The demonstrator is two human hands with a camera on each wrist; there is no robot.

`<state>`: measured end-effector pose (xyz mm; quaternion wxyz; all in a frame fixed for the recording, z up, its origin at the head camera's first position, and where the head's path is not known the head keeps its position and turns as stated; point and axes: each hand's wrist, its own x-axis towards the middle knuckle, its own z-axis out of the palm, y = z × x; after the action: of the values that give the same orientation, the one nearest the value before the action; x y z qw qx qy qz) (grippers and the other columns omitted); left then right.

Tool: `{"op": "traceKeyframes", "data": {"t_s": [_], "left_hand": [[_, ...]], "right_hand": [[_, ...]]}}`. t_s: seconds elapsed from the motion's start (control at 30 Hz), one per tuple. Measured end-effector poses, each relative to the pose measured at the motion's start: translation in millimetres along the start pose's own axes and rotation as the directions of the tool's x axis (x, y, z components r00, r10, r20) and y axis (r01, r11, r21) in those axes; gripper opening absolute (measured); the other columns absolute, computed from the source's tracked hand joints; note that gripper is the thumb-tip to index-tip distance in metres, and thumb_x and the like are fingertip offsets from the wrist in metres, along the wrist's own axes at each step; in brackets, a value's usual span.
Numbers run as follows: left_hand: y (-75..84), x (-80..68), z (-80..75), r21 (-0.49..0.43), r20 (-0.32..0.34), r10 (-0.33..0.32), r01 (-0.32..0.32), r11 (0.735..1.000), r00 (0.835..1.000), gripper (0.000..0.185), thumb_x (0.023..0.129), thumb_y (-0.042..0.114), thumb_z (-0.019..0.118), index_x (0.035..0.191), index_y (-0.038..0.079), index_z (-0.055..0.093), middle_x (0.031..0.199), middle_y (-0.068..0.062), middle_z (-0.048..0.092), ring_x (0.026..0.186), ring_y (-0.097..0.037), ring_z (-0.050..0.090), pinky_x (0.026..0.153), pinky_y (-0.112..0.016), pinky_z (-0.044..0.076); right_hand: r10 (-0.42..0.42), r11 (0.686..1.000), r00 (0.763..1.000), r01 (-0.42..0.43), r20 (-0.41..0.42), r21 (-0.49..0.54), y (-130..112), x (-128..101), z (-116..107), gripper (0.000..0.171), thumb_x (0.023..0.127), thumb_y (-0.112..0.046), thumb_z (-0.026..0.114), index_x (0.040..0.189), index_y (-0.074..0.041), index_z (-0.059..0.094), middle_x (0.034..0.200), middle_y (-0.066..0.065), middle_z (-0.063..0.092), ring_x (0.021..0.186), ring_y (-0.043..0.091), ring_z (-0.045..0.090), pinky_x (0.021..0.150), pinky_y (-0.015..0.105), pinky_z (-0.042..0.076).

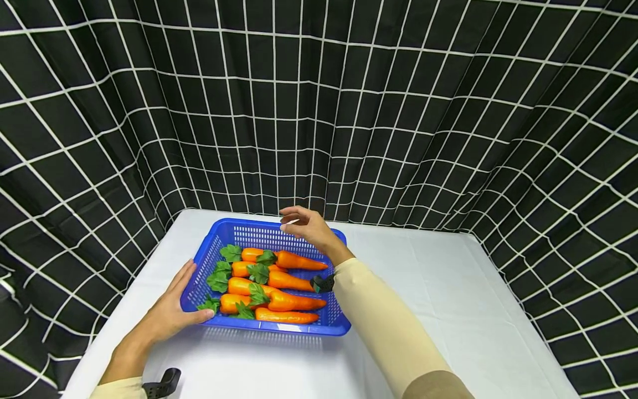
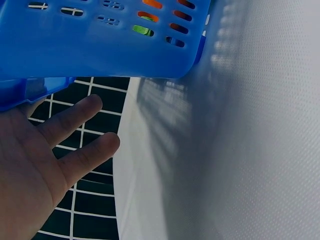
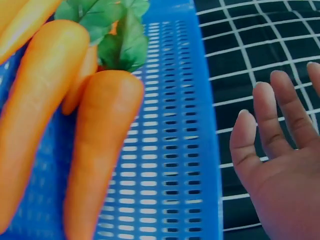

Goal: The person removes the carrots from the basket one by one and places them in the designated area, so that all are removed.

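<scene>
A blue plastic basket (image 1: pixel 279 327) with slotted walls stands on the white table, tilted slightly in the head view. Inside lie several orange carrots (image 1: pixel 297 302) with green leaves (image 1: pixel 217 280) mostly towards the left. My left hand (image 1: pixel 171 313) is at the basket's left side, its thumb by the front left corner of the rim and its fingers along the outer wall. In the left wrist view two fingers (image 2: pixel 82 157) stretch out straight, clear of the wall. Over the back rim, my right hand (image 1: pixel 309 226) hovers with loosely bent fingers and holds nothing.
White cloth covers the table (image 1: pixel 418 266), which extends to the right of the basket. Black curtains (image 1: pixel 389 122) with a white grid enclose the back and both sides. A dark strap device (image 1: pixel 161 383) is on the left wrist, another (image 1: pixel 323 284) on the right.
</scene>
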<state>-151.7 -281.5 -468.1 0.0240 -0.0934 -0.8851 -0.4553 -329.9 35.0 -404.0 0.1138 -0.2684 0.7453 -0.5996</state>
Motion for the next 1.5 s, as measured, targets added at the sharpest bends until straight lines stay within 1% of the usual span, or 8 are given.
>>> {"op": "traceKeyframes", "data": {"t_s": [0.13,0.23,0.43,0.63,0.8,1.03,1.33,1.5], "left_hand": [[1.5,-0.1,0.5,0.002,0.003,-0.018,0.018,1.000,1.000,0.112,0.074,0.029,0.083,0.155,0.008,0.009,0.160,-0.012,0.002,0.141,-0.045,0.007,0.100,-0.073,0.015],[2.8,0.6,0.1,0.002,0.004,-0.019,0.019,1.000,1.000,0.112,0.074,0.029,0.083,0.155,0.008,0.009,0.160,-0.012,0.002,0.141,-0.044,0.007,0.100,-0.073,0.015],[4.6,1.1,-1.0,0.007,0.000,-0.014,0.014,1.000,1.000,0.112,0.074,0.028,0.083,0.155,0.007,0.009,0.160,-0.011,0.002,0.141,-0.044,0.007,0.100,-0.072,0.015],[2.8,1.0,0.6,0.003,0.000,-0.006,0.006,1.000,1.000,0.111,0.075,0.029,0.082,0.155,0.007,0.009,0.160,-0.010,0.001,0.141,-0.045,0.007,0.100,-0.073,0.014],[-0.4,0.7,1.8,0.004,-0.007,-0.010,0.010,1.000,1.000,0.111,0.074,0.030,0.083,0.155,0.008,0.010,0.161,-0.006,0.001,0.141,-0.044,0.007,0.100,-0.073,0.014],[-0.2,-0.8,0.8,0.000,-0.019,0.015,-0.015,1.000,1.000,0.111,0.074,0.029,0.083,0.155,0.005,0.011,0.160,-0.011,0.002,0.141,-0.044,0.007,0.101,-0.072,0.014],[-1.7,-2.3,2.0,-0.012,-0.015,0.010,-0.010,1.000,1.000,0.110,0.074,0.027,0.083,0.155,0.005,0.012,0.160,-0.008,0.002,0.141,-0.044,0.007,0.101,-0.073,0.013],[-2.7,-2.2,3.2,-0.018,-0.015,0.006,-0.006,1.000,1.000,0.110,0.074,0.027,0.083,0.155,0.005,0.012,0.160,-0.008,0.002,0.141,-0.044,0.007,0.101,-0.072,0.012]], "right_hand": [[0.061,0.998,0.998,-0.061,-0.002,-0.036,11.3,2.4,3.7,0.042,0.088,-0.018,0.071,0.128,-0.008,0.060,0.114,0.010,0.063,0.101,0.023,0.062,0.088,0.042,0.050],[0.093,0.995,0.996,-0.093,-0.008,-0.048,17.9,2.3,5.4,0.040,0.087,-0.015,0.073,0.125,-0.010,0.063,0.115,0.012,0.063,0.101,0.024,0.062,0.087,0.040,0.051],[0.101,0.989,0.995,-0.100,0.002,-0.109,27.0,2.3,8.2,0.039,0.085,-0.011,0.073,0.123,-0.009,0.065,0.116,0.014,0.063,0.101,0.027,0.061,0.087,0.037,0.050],[0.156,0.975,0.988,-0.150,0.022,-0.164,32.6,1.7,11.0,0.041,0.085,-0.009,0.073,0.125,-0.009,0.064,0.118,0.014,0.062,0.101,0.027,0.061,0.088,0.038,0.049],[0.188,0.960,0.981,-0.174,0.047,-0.218,36.3,3.6,12.4,0.043,0.084,-0.011,0.074,0.126,-0.012,0.065,0.120,0.010,0.062,0.102,0.024,0.060,0.089,0.036,0.049],[0.216,0.937,0.971,-0.178,0.099,-0.300,42.1,5.3,14.4,0.043,0.084,-0.010,0.073,0.127,-0.011,0.064,0.123,0.010,0.061,0.103,0.024,0.059,0.091,0.037,0.048],[0.301,0.889,0.944,-0.225,0.137,-0.399,46.6,2.8,20.7,0.045,0.086,-0.012,0.073,0.129,-0.015,0.063,0.126,0.008,0.059,0.107,0.024,0.058,0.094,0.038,0.047],[0.320,0.834,0.938,-0.210,0.137,-0.510,45.3,1.0,20.9,0.042,0.085,-0.017,0.075,0.127,-0.018,0.065,0.120,0.006,0.062,0.105,0.023,0.058,0.094,0.038,0.046]]}}
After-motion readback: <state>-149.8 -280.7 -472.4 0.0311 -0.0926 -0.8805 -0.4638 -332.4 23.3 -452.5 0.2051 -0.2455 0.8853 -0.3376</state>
